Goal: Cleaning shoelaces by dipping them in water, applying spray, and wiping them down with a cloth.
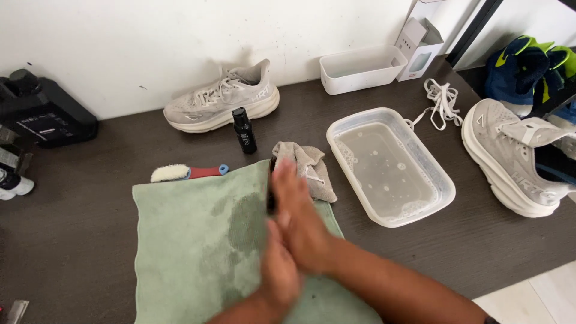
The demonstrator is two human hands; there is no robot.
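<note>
Over the middle of the sage-green terry towel (186, 240), the two hands are pressed together: the right hand (300, 219), its forearm coming in from the lower right, lies over the left hand (279, 273), whose forearm rises from the bottom edge. A small dark object (271, 195) shows at the left edge of the right hand's fingers; whether either hand is clamped on it cannot be told, and its shape is mostly hidden. Darker wet patches mark the towel just left of the hands. Just beyond the fingertips, a crumpled grey cloth (309, 168) lies partly on the towel's far right corner. Left of that, a red-handled brush with white bristles (186, 173) rests along the towel's far edge, and a small black spray bottle (244, 130) stands upright behind it. Right of the cloth sits a clear rectangular plastic tub of cloudy, soapy water (441, 198). Farther back, one light grey running shoe (223, 99) with laces stands by the wall; its unlaced mate (510, 156) lies at the right edge of the dark brown tabletop (78, 228), with loose white laces (441, 102) near a white rectangular bin (362, 69).
</note>
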